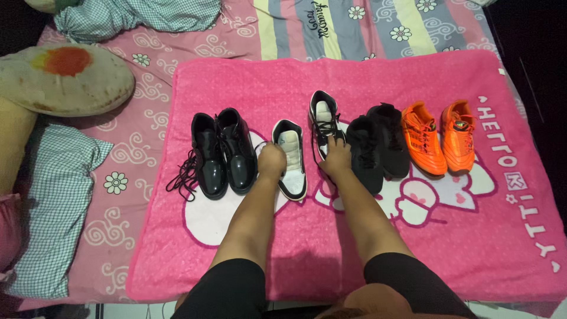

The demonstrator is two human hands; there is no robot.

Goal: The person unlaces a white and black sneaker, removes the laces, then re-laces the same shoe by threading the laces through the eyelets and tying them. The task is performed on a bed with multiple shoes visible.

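Observation:
Several shoes stand in a row on a pink fleece mat (449, 236). My left hand (271, 160) grips the near side of a black-and-white sneaker (292, 162) that lies lower in the row. My right hand (336, 156) rests closed on the matching black-and-white sneaker (323, 121), which sits a little farther back. To the left stands a pair of glossy black lace-up shoes (223, 155) with loose laces. To the right are a pair of black sneakers (378, 145) and a pair of orange shoes (440, 137).
The mat lies on a bed with a pink patterned sheet (136, 147). A round cushion (65, 80) and a checked pillow (50, 201) lie at the left. A checked cloth (136, 18) and a striped blanket (366, 26) are at the far end.

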